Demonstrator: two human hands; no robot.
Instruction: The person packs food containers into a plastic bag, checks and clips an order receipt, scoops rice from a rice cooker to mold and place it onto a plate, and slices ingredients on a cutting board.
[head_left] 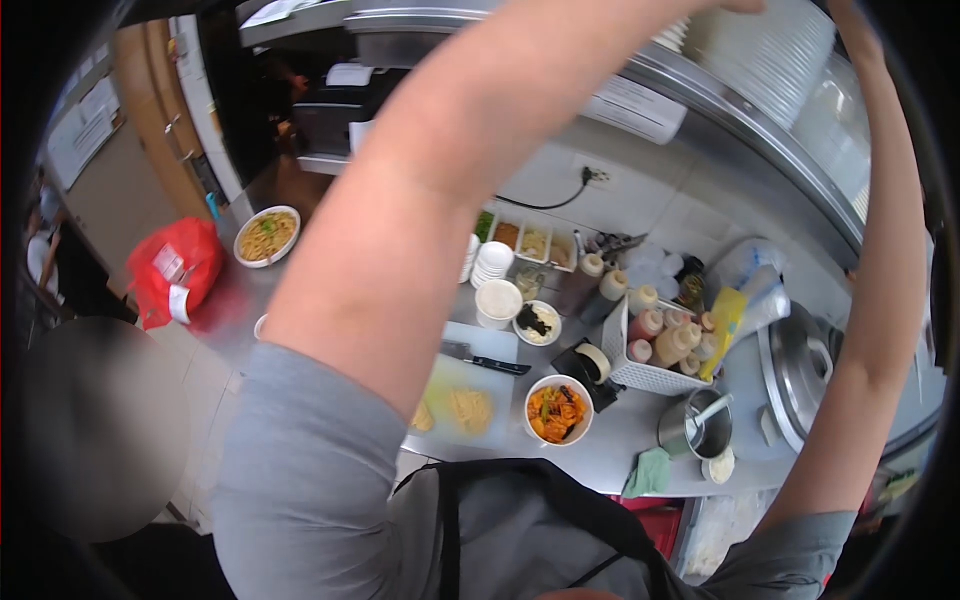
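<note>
Steel counter [610,455] stretches below you, its front edge close to your body, while the overhead shelf [770,155] bears a stack of clear plastic containers [765,60] above the rim. Down on the counter, the bottle basket [645,376] leaves bare room between the metal pot [677,432] and the orange-filled bowl [532,418], which stands near the front edge. Your left hand [742,5] and right hand [848,8] reach up near the stack, cropped by the frame's top, so I cannot tell whether either grasps anything.
</note>
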